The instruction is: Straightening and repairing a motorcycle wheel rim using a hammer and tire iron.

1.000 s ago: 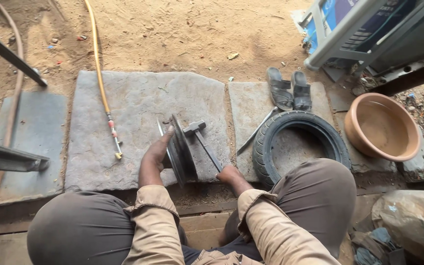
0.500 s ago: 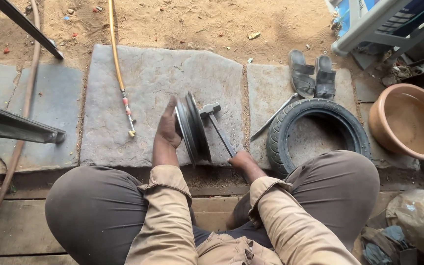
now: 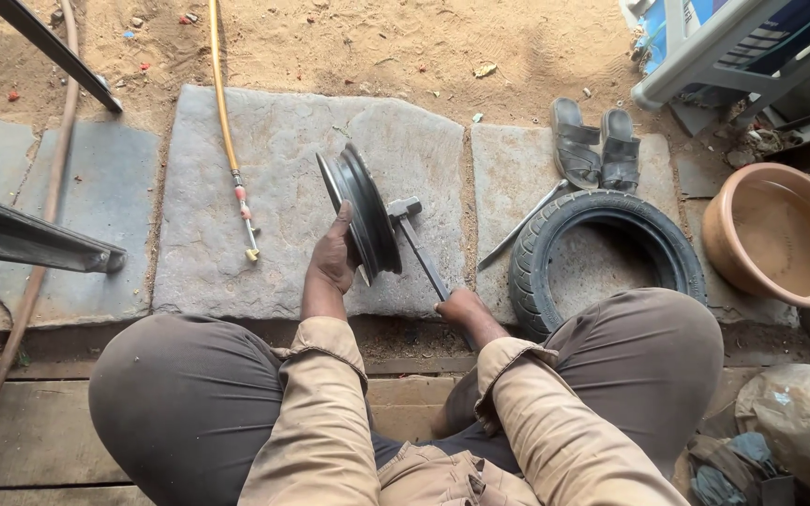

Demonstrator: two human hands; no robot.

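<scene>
A dark metal wheel rim [image 3: 360, 208] stands on edge on a grey stone slab [image 3: 274, 187]. My left hand [image 3: 334, 260] grips its near edge and keeps it upright. My right hand [image 3: 459, 307] is closed around the handle of a hammer [image 3: 418, 245], whose head lies against the rim's right side. I sit low with both knees spread, in brown trousers and tan sleeves.
A black tyre [image 3: 602, 253] lies flat to the right, a metal tyre lever [image 3: 520, 226] resting beside it. A pair of dark sandals [image 3: 595, 148] and a terracotta basin [image 3: 780, 234] lie farther right. A yellow air hose [image 3: 228, 131] crosses the slab at left.
The view has shifted slightly. My hands keep the same hold on the rim and the hammer; the hammer head stays by the rim.
</scene>
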